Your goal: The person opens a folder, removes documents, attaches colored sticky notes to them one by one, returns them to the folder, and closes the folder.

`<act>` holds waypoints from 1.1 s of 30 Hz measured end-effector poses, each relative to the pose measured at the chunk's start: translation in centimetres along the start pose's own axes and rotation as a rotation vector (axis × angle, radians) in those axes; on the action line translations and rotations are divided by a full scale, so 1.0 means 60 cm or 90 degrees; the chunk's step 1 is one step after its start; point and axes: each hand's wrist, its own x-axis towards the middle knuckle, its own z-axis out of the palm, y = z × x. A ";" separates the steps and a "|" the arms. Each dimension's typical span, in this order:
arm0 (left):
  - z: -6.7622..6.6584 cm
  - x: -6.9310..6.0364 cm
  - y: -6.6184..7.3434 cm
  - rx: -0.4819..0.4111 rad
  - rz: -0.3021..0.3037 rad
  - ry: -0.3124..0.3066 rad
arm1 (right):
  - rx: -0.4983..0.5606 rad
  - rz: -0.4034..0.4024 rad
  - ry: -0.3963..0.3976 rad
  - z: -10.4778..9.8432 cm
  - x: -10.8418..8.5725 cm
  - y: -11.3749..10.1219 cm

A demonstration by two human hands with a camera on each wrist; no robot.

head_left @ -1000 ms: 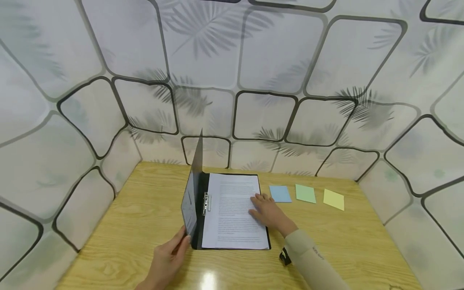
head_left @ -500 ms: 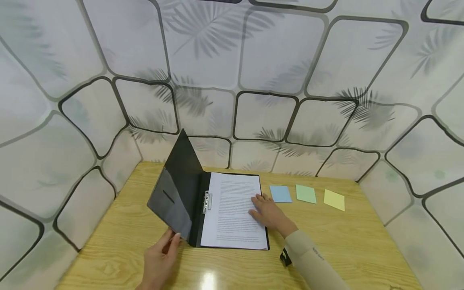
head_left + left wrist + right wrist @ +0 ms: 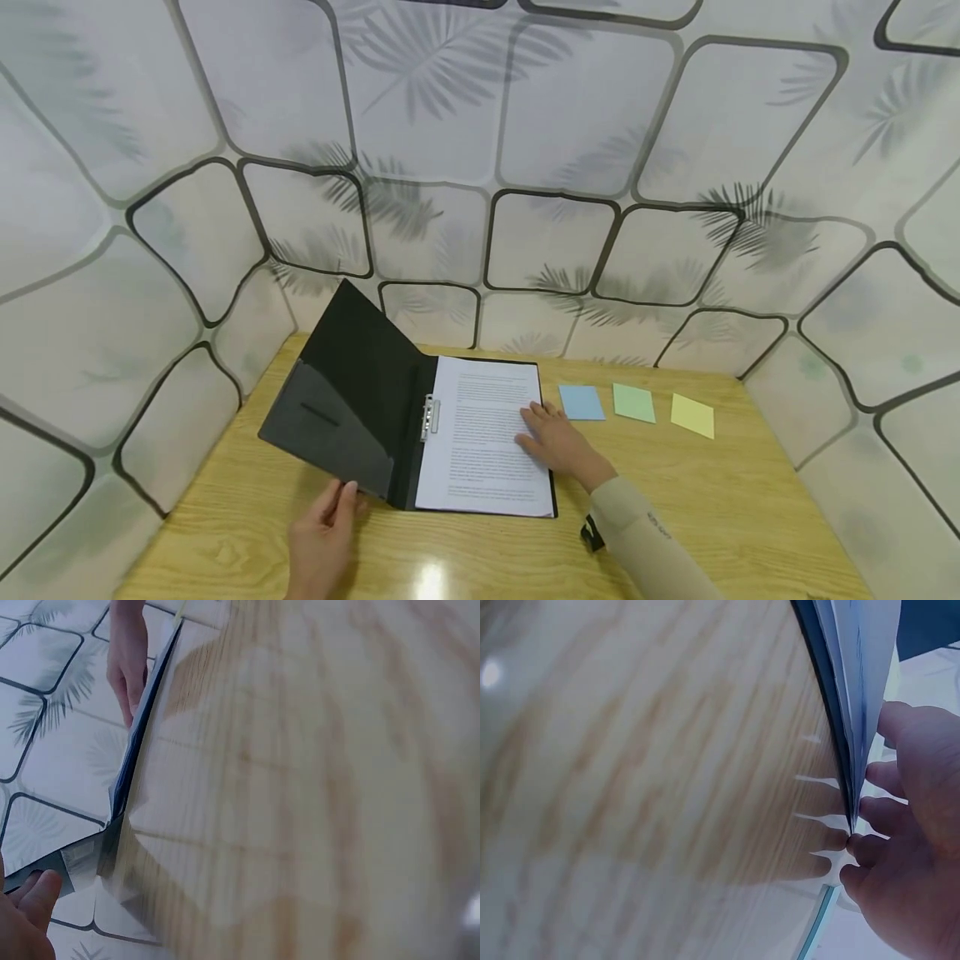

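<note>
A black clip folder [image 3: 408, 450] lies on the wooden table, its cover [image 3: 352, 375] raised and tilted to the left. Along the cover's lower edge, my left hand [image 3: 324, 533] pinches it between thumb and fingers; the left wrist view shows that thumb [image 3: 41, 896] against the dark cover. Printed sheets [image 3: 487, 450] lie on the folder's right side, beside a metal clip [image 3: 429, 418] at the spine. My right hand [image 3: 562, 446] rests with spread fingers on the right edge of the sheets. In the right wrist view the fingers [image 3: 885, 814] touch the stack's edge.
Blue [image 3: 581, 402], green [image 3: 633, 403] and yellow [image 3: 692, 415] sticky notes lie in a row to the right of the folder. A small black object [image 3: 592, 533] is partly under the right sleeve. Patterned fabric walls [image 3: 555, 242] stand around the wooden table [image 3: 465, 554].
The folder's cover has swung from nearly upright to leaning left, with my left hand moving left and holding its lower edge. My right hand has stayed on the sheets.
</note>
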 end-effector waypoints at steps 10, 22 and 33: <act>-0.006 0.005 -0.001 -0.060 -0.168 -0.006 | 0.004 0.007 -0.005 0.000 -0.001 0.001; -0.020 0.011 -0.012 -0.088 -0.299 -0.015 | 0.019 0.006 -0.001 0.001 -0.004 0.002; -0.032 0.021 -0.018 -0.077 -0.358 -0.001 | 0.021 0.001 0.008 0.010 -0.003 0.009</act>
